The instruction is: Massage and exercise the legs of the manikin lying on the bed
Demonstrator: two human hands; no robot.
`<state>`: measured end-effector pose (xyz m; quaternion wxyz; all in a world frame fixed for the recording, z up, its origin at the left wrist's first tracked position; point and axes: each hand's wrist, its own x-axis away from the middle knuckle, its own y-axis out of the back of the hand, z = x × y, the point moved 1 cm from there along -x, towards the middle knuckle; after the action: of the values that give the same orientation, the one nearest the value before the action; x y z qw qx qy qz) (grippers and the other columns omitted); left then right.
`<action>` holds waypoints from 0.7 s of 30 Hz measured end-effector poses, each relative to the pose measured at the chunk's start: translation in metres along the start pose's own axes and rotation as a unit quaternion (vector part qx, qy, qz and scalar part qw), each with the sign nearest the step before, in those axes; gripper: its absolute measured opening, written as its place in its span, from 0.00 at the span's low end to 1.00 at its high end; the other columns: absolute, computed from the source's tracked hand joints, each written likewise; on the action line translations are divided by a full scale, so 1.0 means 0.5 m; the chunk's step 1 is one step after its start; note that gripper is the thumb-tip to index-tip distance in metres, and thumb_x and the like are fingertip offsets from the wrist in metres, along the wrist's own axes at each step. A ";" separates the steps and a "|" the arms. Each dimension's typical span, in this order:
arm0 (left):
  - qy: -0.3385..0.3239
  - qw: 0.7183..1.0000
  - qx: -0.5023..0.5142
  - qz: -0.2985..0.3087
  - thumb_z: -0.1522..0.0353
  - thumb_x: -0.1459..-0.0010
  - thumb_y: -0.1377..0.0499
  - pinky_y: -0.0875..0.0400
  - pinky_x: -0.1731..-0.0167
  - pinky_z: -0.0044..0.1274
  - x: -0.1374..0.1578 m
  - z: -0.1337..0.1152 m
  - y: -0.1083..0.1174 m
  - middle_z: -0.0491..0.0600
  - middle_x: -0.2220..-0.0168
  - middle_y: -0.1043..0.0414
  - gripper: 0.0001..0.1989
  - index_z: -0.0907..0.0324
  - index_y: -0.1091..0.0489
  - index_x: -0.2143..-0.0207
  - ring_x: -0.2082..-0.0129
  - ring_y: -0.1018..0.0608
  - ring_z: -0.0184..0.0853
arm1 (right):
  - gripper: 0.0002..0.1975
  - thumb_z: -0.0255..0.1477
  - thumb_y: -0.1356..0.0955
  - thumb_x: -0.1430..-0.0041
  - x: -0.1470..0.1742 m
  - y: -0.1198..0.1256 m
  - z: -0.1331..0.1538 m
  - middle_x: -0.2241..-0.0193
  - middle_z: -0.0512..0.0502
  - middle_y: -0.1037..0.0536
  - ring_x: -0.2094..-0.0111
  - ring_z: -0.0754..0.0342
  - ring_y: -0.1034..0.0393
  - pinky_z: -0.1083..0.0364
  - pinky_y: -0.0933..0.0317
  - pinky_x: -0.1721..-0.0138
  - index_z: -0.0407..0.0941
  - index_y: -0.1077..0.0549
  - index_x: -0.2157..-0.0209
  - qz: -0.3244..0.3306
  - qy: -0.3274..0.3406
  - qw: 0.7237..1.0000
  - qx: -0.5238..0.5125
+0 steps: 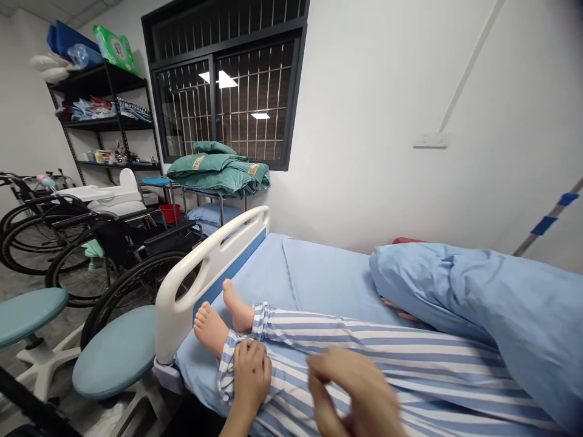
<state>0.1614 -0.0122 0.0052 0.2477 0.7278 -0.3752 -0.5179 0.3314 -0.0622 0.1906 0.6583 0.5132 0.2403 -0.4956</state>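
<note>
Blue-and-white striped trousers (328, 331) cover the legs of a figure lying on the bed, whose bare, smooth feet (212, 329) point toward the footboard. My left hand (253, 371) lies over the nearer lower leg, just above the gathered cuff, its fingers bent round the striped cloth. Held above the trousers nearer to me, my right hand (355, 391) is blurred; its thumb and forefinger are bent with a gap between them, and nothing shows in it. A light blue quilt (460, 285) is folded back over the figure's upper part, with some fingers (401, 309) showing under its edge.
A white footboard (182, 291) closes the bed's left end. Beyond it stand round stools (116, 352), wheelchairs (136, 249) and a black shelf rack (109, 91). Green bedding (218, 170) is piled below the barred window. A metal pole (546, 221) leans at the right.
</note>
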 end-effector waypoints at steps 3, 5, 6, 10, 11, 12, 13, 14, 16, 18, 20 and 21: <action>-0.005 1.000 0.004 -0.004 0.73 0.47 0.52 0.43 0.61 0.32 0.007 0.009 -0.014 0.51 0.67 0.30 0.10 0.58 0.31 0.69 0.62 0.34 0.41 | 0.20 0.19 0.37 0.49 -0.041 -0.072 -0.064 0.70 0.49 0.30 0.69 0.56 0.34 0.56 0.37 0.68 0.49 0.38 0.54 0.041 -0.045 0.998 -0.020; -0.009 1.000 0.011 -0.010 0.73 0.48 0.51 0.42 0.60 0.33 0.013 0.018 -0.028 0.52 0.66 0.30 0.11 0.58 0.31 0.66 0.61 0.33 0.41 | 0.20 0.20 0.38 0.51 -0.044 -0.130 -0.106 0.65 0.47 0.31 0.64 0.55 0.35 0.55 0.37 0.64 0.48 0.38 0.55 0.081 -0.102 0.991 -0.032; -0.013 1.000 0.015 -0.016 0.72 0.48 0.51 0.42 0.60 0.33 0.017 0.022 -0.035 0.52 0.65 0.30 0.12 0.59 0.31 0.64 0.60 0.33 0.42 | 0.21 0.20 0.38 0.52 -0.041 -0.159 -0.125 0.62 0.46 0.32 0.61 0.54 0.35 0.55 0.37 0.61 0.48 0.38 0.55 0.101 -0.125 0.986 -0.033; -0.034 0.999 0.018 -0.028 0.71 0.49 0.50 0.43 0.59 0.36 0.024 0.033 -0.047 0.54 0.63 0.29 0.12 0.58 0.29 0.64 0.60 0.33 0.44 | 0.23 0.22 0.38 0.54 -0.031 -0.265 -0.195 0.56 0.45 0.35 0.53 0.52 0.40 0.52 0.43 0.53 0.47 0.39 0.53 0.176 -0.199 0.964 -0.025; -0.033 0.999 0.022 -0.023 0.71 0.49 0.50 0.43 0.60 0.36 0.023 0.033 -0.045 0.53 0.63 0.29 0.12 0.57 0.29 0.65 0.60 0.33 0.44 | 0.23 0.23 0.38 0.54 -0.035 -0.289 -0.211 0.55 0.45 0.35 0.53 0.51 0.41 0.52 0.44 0.52 0.46 0.39 0.52 0.187 -0.210 0.960 -0.020; -0.031 0.999 0.029 -0.017 0.72 0.48 0.51 0.43 0.61 0.35 0.022 0.031 -0.041 0.53 0.64 0.28 0.12 0.56 0.29 0.66 0.60 0.33 0.44 | 0.25 0.24 0.38 0.54 -0.042 -0.314 -0.226 0.54 0.44 0.36 0.52 0.51 0.41 0.51 0.45 0.51 0.46 0.41 0.51 0.192 -0.214 0.958 -0.016; -0.028 0.999 0.040 -0.009 0.72 0.48 0.51 0.43 0.62 0.34 0.019 0.029 -0.036 0.52 0.63 0.28 0.12 0.56 0.29 0.66 0.60 0.33 0.43 | 0.27 0.24 0.38 0.54 -0.051 -0.339 -0.240 0.52 0.43 0.37 0.51 0.50 0.43 0.51 0.46 0.50 0.45 0.42 0.49 0.192 -0.211 0.958 -0.014; -0.024 0.998 0.051 -0.002 0.72 0.48 0.51 0.43 0.62 0.34 0.017 0.026 -0.031 0.52 0.63 0.29 0.12 0.56 0.29 0.65 0.60 0.34 0.43 | 0.29 0.24 0.38 0.55 -0.062 -0.364 -0.253 0.51 0.43 0.39 0.49 0.50 0.44 0.51 0.48 0.49 0.44 0.45 0.48 0.189 -0.202 0.961 -0.016; -0.022 0.997 0.075 -0.004 0.71 0.47 0.51 0.43 0.61 0.33 0.012 0.020 -0.023 0.51 0.61 0.29 0.13 0.55 0.30 0.62 0.60 0.34 0.42 | 0.34 0.24 0.37 0.56 -0.080 -0.413 -0.279 0.47 0.42 0.42 0.46 0.50 0.47 0.51 0.51 0.46 0.43 0.49 0.45 0.182 -0.179 0.967 -0.025; -0.017 0.995 0.090 -0.030 0.71 0.47 0.52 0.43 0.61 0.33 0.009 0.017 -0.023 0.49 0.61 0.30 0.14 0.55 0.31 0.61 0.61 0.34 0.41 | 0.37 0.25 0.37 0.57 -0.086 -0.457 -0.306 0.46 0.41 0.43 0.46 0.49 0.49 0.51 0.51 0.46 0.42 0.52 0.43 0.192 -0.180 0.964 -0.027; -0.013 0.994 0.090 -0.067 0.71 0.48 0.53 0.43 0.61 0.34 0.010 0.018 -0.030 0.49 0.62 0.30 0.15 0.56 0.31 0.62 0.61 0.35 0.41 | 0.37 0.26 0.36 0.58 -0.078 -0.490 -0.335 0.48 0.40 0.39 0.48 0.48 0.44 0.51 0.48 0.50 0.42 0.51 0.44 0.227 -0.221 0.949 -0.009; -0.012 0.993 0.084 -0.081 0.72 0.48 0.53 0.43 0.60 0.34 0.011 0.019 -0.036 0.50 0.63 0.30 0.15 0.56 0.31 0.62 0.60 0.35 0.42 | 0.35 0.26 0.35 0.58 -0.070 -0.500 -0.348 0.51 0.40 0.36 0.51 0.47 0.41 0.51 0.46 0.53 0.42 0.49 0.45 0.249 -0.247 0.937 0.006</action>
<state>0.1586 -0.0057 -0.0144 0.1380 0.7679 -0.3599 -0.5116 0.1261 0.1154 0.0479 0.7961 0.4220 -0.0682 -0.4283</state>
